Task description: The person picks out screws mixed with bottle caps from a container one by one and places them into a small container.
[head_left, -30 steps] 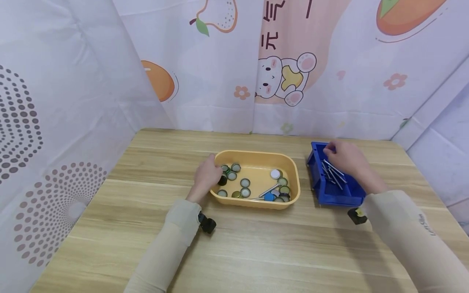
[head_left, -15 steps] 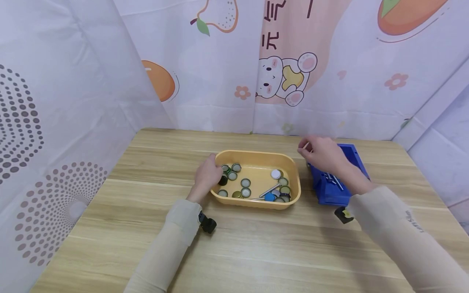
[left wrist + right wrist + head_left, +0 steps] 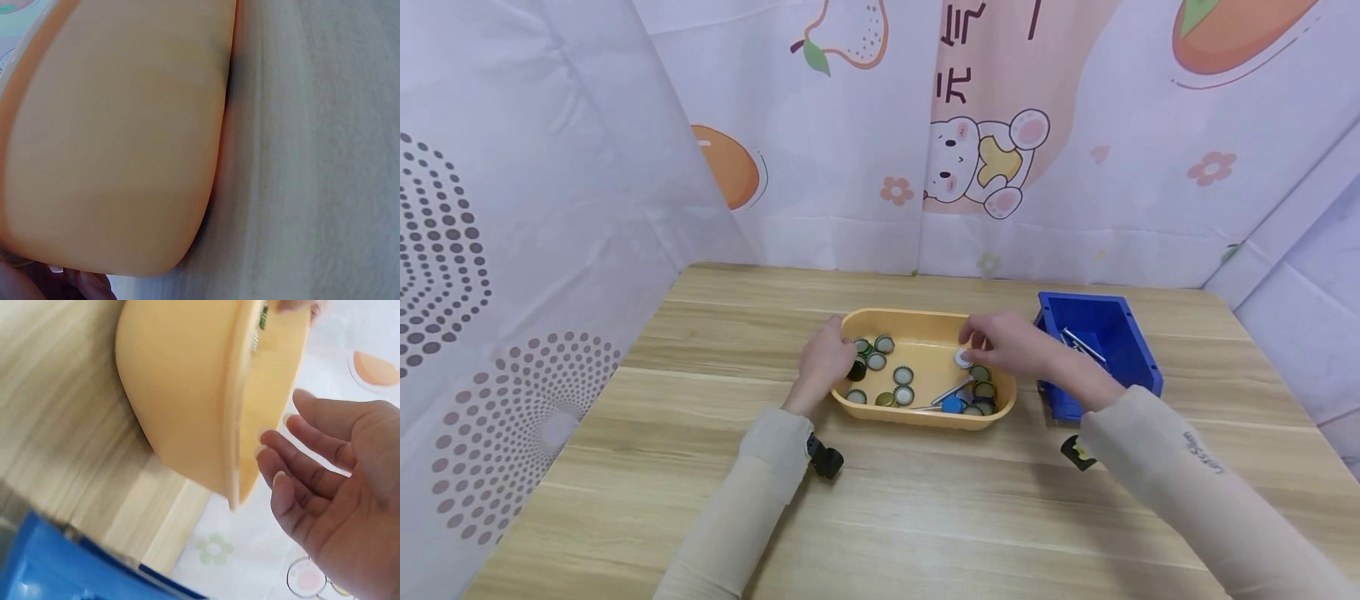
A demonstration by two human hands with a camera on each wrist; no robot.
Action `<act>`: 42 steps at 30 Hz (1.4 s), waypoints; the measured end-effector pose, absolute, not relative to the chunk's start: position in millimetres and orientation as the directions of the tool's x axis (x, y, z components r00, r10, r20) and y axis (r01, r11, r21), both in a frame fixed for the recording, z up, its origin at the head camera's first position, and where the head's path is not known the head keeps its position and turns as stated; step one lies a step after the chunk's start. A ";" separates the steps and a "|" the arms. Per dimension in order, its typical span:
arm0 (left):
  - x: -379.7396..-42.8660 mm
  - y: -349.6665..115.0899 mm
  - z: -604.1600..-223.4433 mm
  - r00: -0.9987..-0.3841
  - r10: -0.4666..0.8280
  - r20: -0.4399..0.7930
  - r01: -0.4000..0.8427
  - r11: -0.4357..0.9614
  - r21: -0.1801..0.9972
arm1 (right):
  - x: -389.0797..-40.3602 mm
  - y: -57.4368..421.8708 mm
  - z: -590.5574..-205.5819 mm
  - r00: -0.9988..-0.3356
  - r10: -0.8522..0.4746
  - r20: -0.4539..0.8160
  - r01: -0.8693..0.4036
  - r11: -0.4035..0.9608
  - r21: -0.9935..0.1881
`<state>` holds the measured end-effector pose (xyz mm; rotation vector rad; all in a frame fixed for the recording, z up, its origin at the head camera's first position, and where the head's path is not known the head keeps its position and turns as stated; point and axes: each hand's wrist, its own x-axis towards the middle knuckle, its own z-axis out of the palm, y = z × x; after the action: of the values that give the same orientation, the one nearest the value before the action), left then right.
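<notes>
My left hand [image 3: 826, 360] grips the left end of a yellow plastic tub [image 3: 921, 417]; in the left wrist view its fingers [image 3: 94, 284] show at the tub's end. Bottle caps [image 3: 903, 376] lie inside the tub, with a blue cap [image 3: 952, 404] and a metal screw [image 3: 952, 389] at the lower right. A black cap [image 3: 856, 369] sits by my left fingers. Over the tub's right end is my right hand [image 3: 1009, 343], close to a white cap [image 3: 962, 359]. The right wrist view shows its fingers [image 3: 306, 481] loosely bent and apart, holding nothing.
A blue bin [image 3: 1138, 367] stands right of the tub, with several long screws [image 3: 1084, 343] in it; my right forearm partly covers it. Both stand on a wooden table [image 3: 925, 500]. A printed curtain [image 3: 835, 167] hangs behind the table.
My right hand has moved left, from the blue bin to above the right end of the yellow tub. My left hand has stayed on the tub's left end.
</notes>
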<state>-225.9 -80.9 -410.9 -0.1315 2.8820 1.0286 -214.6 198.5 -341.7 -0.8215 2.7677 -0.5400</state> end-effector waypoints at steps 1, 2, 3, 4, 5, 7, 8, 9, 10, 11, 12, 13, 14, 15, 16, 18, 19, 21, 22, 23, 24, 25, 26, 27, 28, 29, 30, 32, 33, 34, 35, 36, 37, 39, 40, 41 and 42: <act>-225.6 -81.0 -411.3 -0.993 -0.054 -0.104 -0.107 0.772 0.627 | -214.0 195.9 -344.3 -0.814 -0.573 -0.099 -0.496 0.773 -0.395; -225.3 -81.0 -411.6 -0.993 -0.053 -0.104 -0.107 0.771 0.627 | -213.1 193.5 -347.0 -0.803 -0.587 -0.106 -0.509 0.766 -0.393; -224.9 -80.9 -411.9 -0.993 -0.052 -0.106 -0.108 0.770 0.629 | -212.2 191.3 -349.9 -0.788 -0.605 -0.110 -0.526 0.756 -0.389; -224.6 -80.8 -412.1 -0.993 -0.052 -0.108 -0.108 0.769 0.630 | -211.1 189.2 -352.8 -0.776 -0.620 -0.116 -0.540 0.748 -0.386; -224.2 -80.7 -412.2 -0.993 -0.053 -0.108 -0.110 0.768 0.631 | -209.6 187.3 -355.4 -0.766 -0.630 -0.126 -0.549 0.744 -0.381; -223.5 -80.4 -412.0 -0.992 -0.057 -0.110 -0.114 0.769 0.629 | -206.8 183.7 -359.6 -0.748 -0.643 -0.162 -0.558 0.742 -0.371; -223.3 -80.3 -412.0 -0.992 -0.060 -0.110 -0.116 0.770 0.627 | -205.5 182.2 -361.3 -0.741 -0.646 -0.185 -0.557 0.744 -0.369; -223.1 -80.3 -411.8 -0.992 -0.062 -0.110 -0.117 0.771 0.626 | -204.2 180.7 -362.6 -0.735 -0.646 -0.209 -0.555 0.749 -0.363; -223.0 -80.4 -411.5 -0.992 -0.064 -0.110 -0.119 0.772 0.625 | -203.1 179.4 -363.9 -0.733 -0.638 -0.235 -0.547 0.759 -0.354; -223.0 -80.4 -411.4 -0.992 -0.064 -0.108 -0.118 0.772 0.624 | -201.9 178.3 -365.0 -0.733 -0.629 -0.257 -0.538 0.769 -0.345; -223.1 -80.4 -411.2 -0.992 -0.063 -0.105 -0.115 0.773 0.624 | -200.9 177.4 -365.8 -0.731 -0.626 -0.271 -0.539 0.773 -0.334; -223.1 -80.4 -411.0 -0.993 -0.060 -0.103 -0.112 0.773 0.625 | -200.3 176.5 -367.0 -0.733 -0.618 -0.283 -0.533 0.781 -0.326; -223.2 -80.5 -410.9 -0.993 -0.059 -0.100 -0.109 0.773 0.625 | -199.7 175.8 -368.2 -0.735 -0.613 -0.290 -0.531 0.786 -0.316; -223.3 -80.3 -410.8 -0.993 -0.058 -0.098 -0.107 0.773 0.625 | -199.5 175.0 -369.5 -0.737 -0.608 -0.296 -0.529 0.791 -0.308; -223.2 -80.1 -410.8 -0.994 -0.059 -0.097 -0.107 0.775 0.623 | -199.4 174.3 -371.2 -0.738 -0.605 -0.299 -0.531 0.794 -0.296; -223.1 -79.7 -410.5 -0.994 -0.061 -0.096 -0.107 0.777 0.621 | -199.2 173.1 -374.0 -0.738 -0.604 -0.302 -0.542 0.797 -0.267; -223.1 -79.5 -410.5 -0.993 -0.062 -0.096 -0.108 0.778 0.619 | -199.2 172.6 -375.4 -0.739 -0.600 -0.305 -0.545 0.800 -0.251; -223.1 -79.3 -410.2 -0.993 -0.062 -0.097 -0.109 0.781 0.615 | -199.0 171.9 -377.9 -0.740 -0.601 -0.303 -0.558 0.799 -0.224; -223.1 -79.2 -410.1 -0.993 -0.060 -0.097 -0.107 0.781 0.615 | -198.8 171.7 -378.9 -0.740 -0.601 -0.302 -0.563 0.799 -0.210; -223.2 -79.2 -409.9 -0.994 -0.059 -0.097 -0.106 0.782 0.614 | -198.7 171.5 -379.7 -0.740 -0.602 -0.300 -0.568 0.799 -0.200; -223.3 -79.2 -409.9 -0.994 -0.058 -0.097 -0.105 0.783 0.614 | -198.5 171.3 -380.5 -0.742 -0.600 -0.299 -0.567 0.800 -0.196; -223.3 -79.2 -409.6 -0.994 -0.058 -0.096 -0.105 0.783 0.613 | -198.5 171.1 -381.3 -0.745 -0.597 -0.298 -0.565 0.802 -0.195; -223.4 -79.2 -409.4 -0.994 -0.059 -0.096 -0.105 0.782 0.614 | -198.5 170.8 -381.8 -0.745 -0.598 -0.296 -0.565 0.801 -0.198; -223.4 -79.2 -409.0 -0.994 -0.059 -0.095 -0.106 0.780 0.617 | -198.5 170.6 -382.0 -0.744 -0.599 -0.296 -0.564 0.801 -0.202; -223.5 -79.2 -408.9 -0.994 -0.060 -0.096 -0.107 0.778 0.619 | -198.6 170.3 -382.2 -0.742 -0.601 -0.296 -0.564 0.799 -0.208; -223.5 -79.3 -408.6 -0.993 -0.062 -0.096 -0.108 0.777 0.620 | -198.8 169.9 -382.6 -0.741 -0.601 -0.299 -0.561 0.799 -0.217; -223.6 -79.4 -408.5 -0.993 -0.062 -0.096 -0.109 0.775 0.623 | -199.0 169.6 -382.8 -0.737 -0.604 -0.302 -0.561 0.797 -0.223; -223.8 -79.5 -408.0 -0.993 -0.061 -0.099 -0.110 0.773 0.625 | -199.7 169.1 -383.2 -0.729 -0.610 -0.310 -0.563 0.792 -0.236; -223.9 -79.6 -408.0 -0.993 -0.060 -0.099 -0.109 0.773 0.625 | -200.0 168.9 -383.6 -0.727 -0.607 -0.319 -0.557 0.794 -0.243; -224.0 -79.6 -408.1 -0.993 -0.060 -0.099 -0.109 0.774 0.624 | -200.5 168.6 -384.1 -0.726 -0.604 -0.328 -0.550 0.797 -0.249; -224.1 -79.6 -408.2 -0.993 -0.060 -0.098 -0.108 0.775 0.623 | -200.9 168.3 -384.6 -0.727 -0.598 -0.338 -0.541 0.802 -0.255; -224.3 -79.6 -408.3 -0.993 -0.061 -0.098 -0.109 0.775 0.622 | -201.3 168.1 -384.8 -0.726 -0.593 -0.349 -0.533 0.805 -0.260; -224.3 -79.5 -408.3 -0.993 -0.063 -0.098 -0.110 0.775 0.622 | -201.7 167.9 -385.1 -0.727 -0.585 -0.360 -0.520 0.811 -0.267; -224.6 -79.5 -408.8 -0.993 -0.066 -0.097 -0.113 0.775 0.622 | -202.4 167.1 -385.9 -0.727 -0.571 -0.381 -0.497 0.821 -0.281; -224.6 -79.4 -408.9 -0.993 -0.068 -0.097 -0.114 0.775 0.622 | -202.7 166.9 -386.1 -0.725 -0.568 -0.389 -0.490 0.823 -0.288; -224.6 -79.4 -409.0 -0.993 -0.068 -0.098 -0.114 0.774 0.623 | -203.0 166.5 -386.5 -0.721 -0.570 -0.395 -0.488 0.821 -0.296; -224.5 -79.3 -409.0 -0.993 -0.069 -0.098 -0.115 0.773 0.624 | -203.4 166.2 -386.8 -0.716 -0.573 -0.399 -0.486 0.819 -0.304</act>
<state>-224.5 -79.3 -409.0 -0.1500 2.8923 1.0249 -203.4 166.2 -386.8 -0.7845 2.5186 -0.2426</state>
